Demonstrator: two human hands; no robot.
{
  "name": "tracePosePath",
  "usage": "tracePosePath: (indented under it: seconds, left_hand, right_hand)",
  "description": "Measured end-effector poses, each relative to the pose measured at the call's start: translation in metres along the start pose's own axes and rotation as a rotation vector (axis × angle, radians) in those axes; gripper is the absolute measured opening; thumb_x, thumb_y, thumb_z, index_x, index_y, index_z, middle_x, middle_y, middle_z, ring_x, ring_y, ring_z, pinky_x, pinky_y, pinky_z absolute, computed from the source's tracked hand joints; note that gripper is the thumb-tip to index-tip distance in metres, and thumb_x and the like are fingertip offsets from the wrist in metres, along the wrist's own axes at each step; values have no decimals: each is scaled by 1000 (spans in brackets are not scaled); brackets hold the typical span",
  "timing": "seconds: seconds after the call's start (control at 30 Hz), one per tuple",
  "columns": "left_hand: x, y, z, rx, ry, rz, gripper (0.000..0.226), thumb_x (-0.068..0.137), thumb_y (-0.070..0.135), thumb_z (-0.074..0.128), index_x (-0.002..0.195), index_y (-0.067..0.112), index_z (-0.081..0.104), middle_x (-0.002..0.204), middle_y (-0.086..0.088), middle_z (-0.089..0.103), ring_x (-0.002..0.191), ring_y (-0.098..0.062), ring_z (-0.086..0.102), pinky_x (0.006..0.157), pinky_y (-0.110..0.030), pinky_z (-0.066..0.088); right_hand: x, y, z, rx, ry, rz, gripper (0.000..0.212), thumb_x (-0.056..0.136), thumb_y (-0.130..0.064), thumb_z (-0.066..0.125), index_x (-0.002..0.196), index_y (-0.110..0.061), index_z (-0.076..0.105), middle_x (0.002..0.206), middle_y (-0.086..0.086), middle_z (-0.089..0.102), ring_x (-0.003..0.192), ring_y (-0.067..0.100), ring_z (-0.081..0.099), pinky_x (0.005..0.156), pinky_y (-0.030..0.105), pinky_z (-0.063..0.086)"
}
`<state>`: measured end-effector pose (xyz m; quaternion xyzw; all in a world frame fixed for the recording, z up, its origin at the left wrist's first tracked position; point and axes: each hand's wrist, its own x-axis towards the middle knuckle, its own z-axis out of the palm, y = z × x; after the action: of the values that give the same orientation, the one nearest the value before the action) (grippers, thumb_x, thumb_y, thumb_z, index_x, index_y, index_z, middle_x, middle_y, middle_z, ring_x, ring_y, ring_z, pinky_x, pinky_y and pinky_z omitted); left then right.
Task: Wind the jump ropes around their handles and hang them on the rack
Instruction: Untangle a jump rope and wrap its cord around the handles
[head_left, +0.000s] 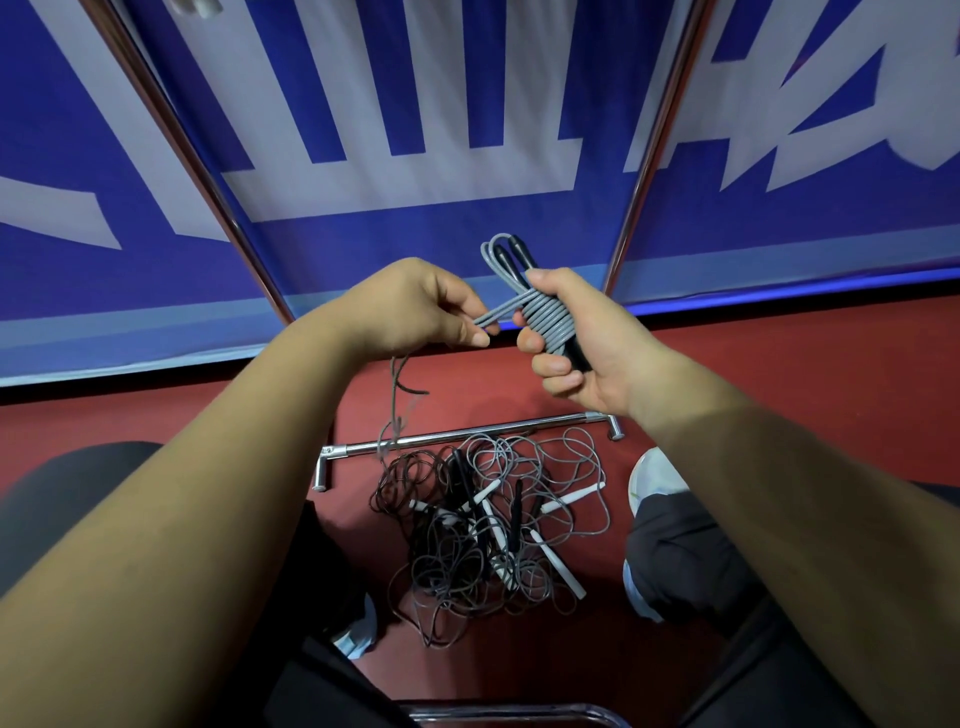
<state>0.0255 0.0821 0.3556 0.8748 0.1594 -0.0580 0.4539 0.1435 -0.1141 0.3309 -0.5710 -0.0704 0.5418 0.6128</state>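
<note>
Blue banner panels (467, 104) with large white lettering fill the wall beyond our hands, and a dull red floor (779, 364) runs beneath them. Two chrome uprights of the rack (171, 140) rise past either side of our hands, and its base bar (467, 435) lies on the floor below them. Nearer us than that bar, under our hands and between our knees, sits a heap of loose jump ropes (488, 525), grey and dark cords tangled with white and black grips. A pale shoe (654, 480) shows beneath our right wrist.

Our right hand (576, 343) is closed firmly round a pair of black handles (503, 255) held side by side, with the fingers curled under and the thumb on top pinning a row of tight coils. These coils are the grey jump rope (545, 322) that we are winding. Our left hand (415, 306), just beside the right, pinches the next stretch of cord between thumb and fingertips, drawn taut to the bundle. From it the free tail (396, 400) hangs toward the heap. It is blurred, so we cannot tell whether it is caught there.

We judge the tail to be the main hazard: if it snags the heap or the bar, a pull could drag other ropes up or jerk the cord from our pinch. Easing the right thumb would let the coils spring loose.
</note>
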Motion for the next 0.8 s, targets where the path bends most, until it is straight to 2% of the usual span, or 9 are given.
tracePosePath:
  seconds: [0.13, 0.23, 0.33, 0.57, 0.63, 0.67, 0.73, 0.8]
  left_hand:
    - [3, -7, -1, 97, -4, -39, 7, 85, 33, 88, 89, 30, 83, 86, 10, 79, 78, 0, 68, 78, -16, 52]
    - [5, -14, 3, 104, -57, -68, 3, 90, 30, 84, 87, 30, 82, 81, 6, 79, 72, -2, 65, 73, -12, 51]
    - [6, -18, 6, 88, -49, -88, 9, 90, 27, 84, 99, 27, 84, 90, 1, 81, 77, -3, 67, 82, -20, 55]
    - [9, -20, 5, 122, 30, -96, 11, 86, 34, 87, 97, 34, 85, 90, 15, 80, 83, 3, 69, 82, -14, 51]
    - [6, -16, 4, 143, 82, -55, 7, 86, 32, 88, 87, 37, 83, 85, 14, 80, 76, 2, 67, 74, -11, 51]
    - [6, -16, 3, 162, 99, -29, 10, 87, 26, 87, 87, 35, 83, 84, 10, 80, 75, -3, 69, 73, -14, 53]
    - [6, -13, 0, 153, 89, 2, 16, 91, 14, 80, 97, 28, 85, 87, 7, 81, 82, -10, 75, 80, -23, 57]
    - [3, -7, -2, 68, 87, -23, 16, 90, 14, 82, 100, 26, 85, 88, 8, 81, 84, -8, 75, 85, -25, 58]
  right_hand:
    - [-1, 1, 2, -7, -19, -3, 38, 98, -52, 61, 98, -14, 58, 71, 0, 47, 47, 10, 28, 39, 21, 16]
    - [-2, 0, 3, -20, -38, -1, 37, 99, -51, 59, 95, -14, 57, 71, 0, 48, 47, 10, 27, 39, 21, 15]
    - [-3, 0, 3, -34, -66, 18, 38, 100, -51, 58, 95, -13, 57, 71, 0, 48, 45, 10, 26, 38, 21, 17]
    - [-10, 0, 2, -102, -259, 107, 35, 103, -45, 49, 99, -11, 56, 70, 0, 46, 42, 7, 25, 36, 20, 14]
    - [-13, 2, 3, -161, -309, 140, 40, 103, -46, 49, 105, -8, 60, 71, 1, 48, 42, 7, 27, 37, 19, 15]
    - [-14, 4, 3, -200, -335, 156, 44, 103, -47, 49, 110, -5, 63, 71, 1, 51, 42, 7, 29, 37, 19, 17]
    - [-16, 8, 5, -279, -392, 197, 52, 103, -48, 51, 128, -5, 67, 75, 3, 57, 43, 7, 33, 38, 18, 19]
    - [-17, 12, 7, -329, -447, 246, 53, 103, -50, 53, 143, -16, 64, 81, 5, 61, 46, 7, 37, 38, 17, 21]
